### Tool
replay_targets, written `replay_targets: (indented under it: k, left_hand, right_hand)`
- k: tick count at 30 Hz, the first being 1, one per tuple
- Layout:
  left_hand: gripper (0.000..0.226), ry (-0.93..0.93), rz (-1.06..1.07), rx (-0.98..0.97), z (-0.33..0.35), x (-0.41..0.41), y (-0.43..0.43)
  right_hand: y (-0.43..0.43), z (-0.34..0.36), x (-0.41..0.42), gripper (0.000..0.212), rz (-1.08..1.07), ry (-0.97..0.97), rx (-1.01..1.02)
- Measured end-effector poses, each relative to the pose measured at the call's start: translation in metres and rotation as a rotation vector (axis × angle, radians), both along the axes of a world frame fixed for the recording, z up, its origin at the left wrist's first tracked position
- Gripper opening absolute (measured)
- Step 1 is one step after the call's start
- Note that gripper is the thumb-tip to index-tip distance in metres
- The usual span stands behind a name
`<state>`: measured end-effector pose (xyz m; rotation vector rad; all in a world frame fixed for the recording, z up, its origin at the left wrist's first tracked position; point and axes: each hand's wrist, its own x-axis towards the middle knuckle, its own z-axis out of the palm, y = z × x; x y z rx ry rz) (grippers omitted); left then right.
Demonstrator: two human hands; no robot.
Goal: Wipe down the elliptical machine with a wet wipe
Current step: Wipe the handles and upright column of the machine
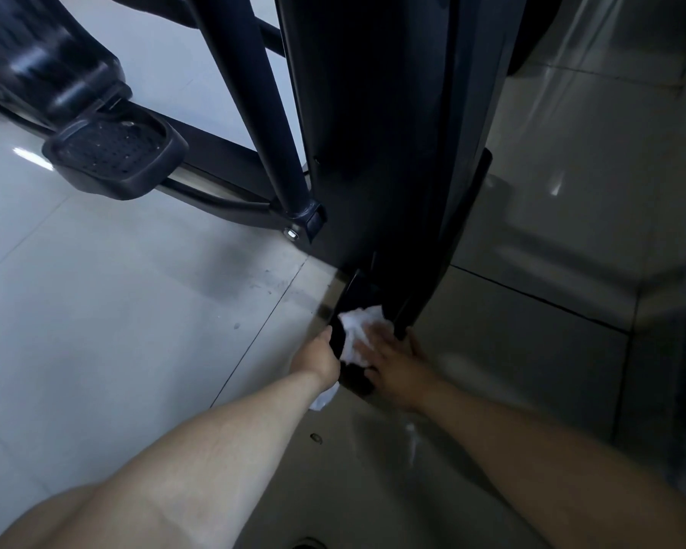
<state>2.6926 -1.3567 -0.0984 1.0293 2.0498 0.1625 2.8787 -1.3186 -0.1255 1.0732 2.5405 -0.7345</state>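
Wet wipe (358, 330) under flat right hand (395, 364)

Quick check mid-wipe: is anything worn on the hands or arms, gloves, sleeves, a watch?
Nothing visible. The left arm and right arm are bare, no sleeves in view. The left hand and right hand have no gloves; no watch, band or ring shows, though the left fingers are hidden.

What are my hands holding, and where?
The right hand presses flat on the crumpled white wet wipe against the black elliptical base; left hand wraps that base's end, grip partly hidden.
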Motion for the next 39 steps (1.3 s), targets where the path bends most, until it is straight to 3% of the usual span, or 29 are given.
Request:
replay_targets:
  k: [7, 10, 13, 15, 17, 20, 24, 28, 30, 35, 39]
  left_hand:
    - [0.065, -0.009, 0.015, -0.030, 0.004, -0.004, 0.000]
    - [0.062, -0.033, 0.028, 0.004, 0.007, -0.004, -0.002]
    - [0.052, -0.039, 0.040, 0.029, 0.007, -0.004, 0.000]
    - [0.047, -0.028, 0.025, 0.022, 0.005, -0.003, 0.002]
    - [0.044, -0.001, 0.001, 0.018, 0.006, -0.003, 0.004]
    - [0.041, -0.022, 0.018, 0.042, 0.008, -0.001, 0.004]
    - [0.041, -0.027, -0.017, 0.005, 0.016, -0.002, 0.007]
    - [0.047, 0.025, -0.081, -0.078, 0.024, -0.003, 0.017]
    - [0.047, 0.004, -0.114, -0.086, 0.034, 0.000, 0.027]
    - [0.045, -0.165, -0.197, 0.054, 0.106, 0.033, 0.058]
    - [0.041, -0.212, -0.311, 0.168, 0.202, 0.065, 0.083]
  right_hand:
    - [0.020, -0.001, -0.004, 0.075, -0.440, 0.058, -0.019]
    - [-0.007, -0.005, -0.007, 0.071, -0.359, 0.087, 0.014]
    - [-0.024, -0.020, -0.009, 0.066, -0.072, 0.114, 0.073]
    - [-0.022, -0.019, -0.014, 0.076, 0.111, 0.101, 0.000]
    - [-0.011, -0.007, -0.024, 0.080, 0.112, 0.102, 0.005]
    - [0.026, 0.008, -0.042, 0.057, 0.018, 0.027, 0.033]
    - [0.059, 0.011, -0.053, 0.061, -0.169, -0.009, 0.041]
    - [0.048, 0.014, -0.053, 0.063, -0.165, 0.006, -0.042]
    - [0.045, 0.020, -0.047, 0.048, -0.267, 0.156, -0.184]
    - [0.055, 0.093, -0.010, 0.026, -0.923, 0.662, -0.388]
    - [0.057, 0.208, 0.010, 0.022, -1.121, 0.751, -0.380]
